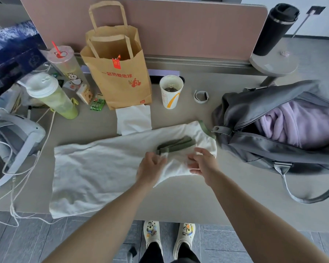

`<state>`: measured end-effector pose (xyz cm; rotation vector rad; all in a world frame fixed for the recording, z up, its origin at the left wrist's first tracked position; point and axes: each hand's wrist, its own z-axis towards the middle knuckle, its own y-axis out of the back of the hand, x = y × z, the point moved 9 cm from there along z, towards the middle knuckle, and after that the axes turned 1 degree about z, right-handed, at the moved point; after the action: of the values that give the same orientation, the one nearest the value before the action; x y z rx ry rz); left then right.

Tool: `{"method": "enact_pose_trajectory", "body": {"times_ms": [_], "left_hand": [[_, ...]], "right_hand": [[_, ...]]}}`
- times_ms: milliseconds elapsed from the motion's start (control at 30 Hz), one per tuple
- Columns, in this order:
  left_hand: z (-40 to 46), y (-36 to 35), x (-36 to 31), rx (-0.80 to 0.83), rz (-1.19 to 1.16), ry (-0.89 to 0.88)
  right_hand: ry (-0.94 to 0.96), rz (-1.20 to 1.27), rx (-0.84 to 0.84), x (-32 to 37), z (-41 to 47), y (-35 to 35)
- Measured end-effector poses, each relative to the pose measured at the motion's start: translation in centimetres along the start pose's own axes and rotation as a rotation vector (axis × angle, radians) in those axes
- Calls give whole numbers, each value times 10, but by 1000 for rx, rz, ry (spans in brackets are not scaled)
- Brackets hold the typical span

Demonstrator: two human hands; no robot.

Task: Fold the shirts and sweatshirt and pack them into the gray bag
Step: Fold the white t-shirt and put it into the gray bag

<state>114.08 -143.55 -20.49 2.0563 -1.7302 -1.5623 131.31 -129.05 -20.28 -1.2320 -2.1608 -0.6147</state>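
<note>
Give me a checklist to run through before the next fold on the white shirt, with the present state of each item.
1. White shirt lies spread on the desk: ok, though its near left corner hangs over the desk edge.
2. Left hand on the shirt near the green trim: ok.
3. Right hand on the cloth at the collar end: ok; whether it pinches cannot tell.
4. Gray bag open for packing: ok, its zip is open and a lilac garment already lies inside.
5. Paper napkin clear of the shirt: not ok, the shirt edge overlaps it.
6. Open paper cup away from the cloth: ok.
</note>
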Motion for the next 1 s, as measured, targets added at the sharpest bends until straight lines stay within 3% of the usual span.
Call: {"method": "enact_pose_trajectory", "body": {"times_ms": [100,200,300,433,567,700,933,1000], "left_hand": [[-4,-3,-19,-84,273,-116],[5,1,-23,-160,265,-64],[13,1,-15,-167,293,6],[20,8,2,-173,193,57],[22,13,6,-127,149,34],[18,43,7,-142,188,-36],[10,108,52,-99,419,-61],[10,126,71,-59,497,-32]], "right_hand": [[151,-382,-157,14,11,9],[257,-654,-195,24,19,6],[245,-772,-223,29,29,4],[518,-730,-288,51,18,-4],[382,-737,-216,36,19,-4],[596,-698,-181,47,-15,-21],[679,-997,290,14,-55,-113],[655,-1058,341,-1,-61,-131]]}}
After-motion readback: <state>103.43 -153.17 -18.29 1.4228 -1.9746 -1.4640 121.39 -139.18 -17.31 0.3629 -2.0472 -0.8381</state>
